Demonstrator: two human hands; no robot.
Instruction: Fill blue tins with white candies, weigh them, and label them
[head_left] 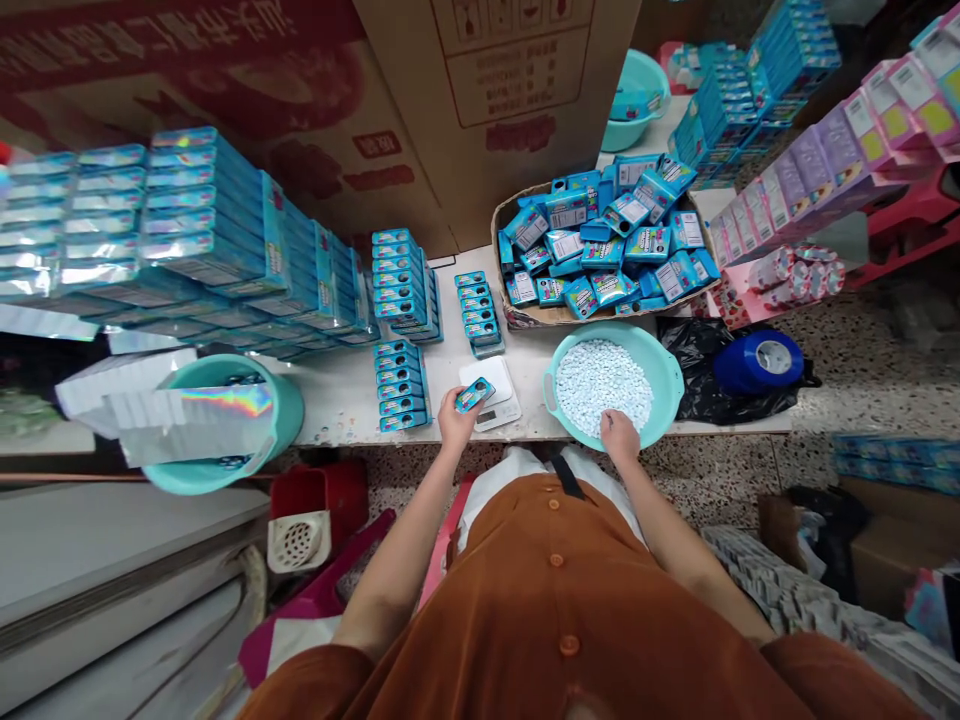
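Note:
My left hand (pixel 455 420) holds a small blue box (pixel 475 394) over the near left part of a white scale (pixel 500 395). At the near side of a turquoise basin, my right hand (pixel 621 436) is closed just above a heap of small pale pieces (pixel 604 383); a small dark thing shows at its fingers, too small to name. The turquoise basin (pixel 670 380) stands at the table's front edge. Behind it, a cardboard carton (pixel 525 322) is heaped with blue boxes (pixel 602 257). Short stacks of blue boxes (pixel 477 310) stand behind the scale.
High stacks of blue boxes (pixel 202 215) fill the left. A turquoise bucket (pixel 289 410) stands at the table's left front. Blue tape (pixel 754 362) lies on a black bag (pixel 686 345) at right. Large cardboard boxes (pixel 420 130) rise behind the white table (pixel 330 405).

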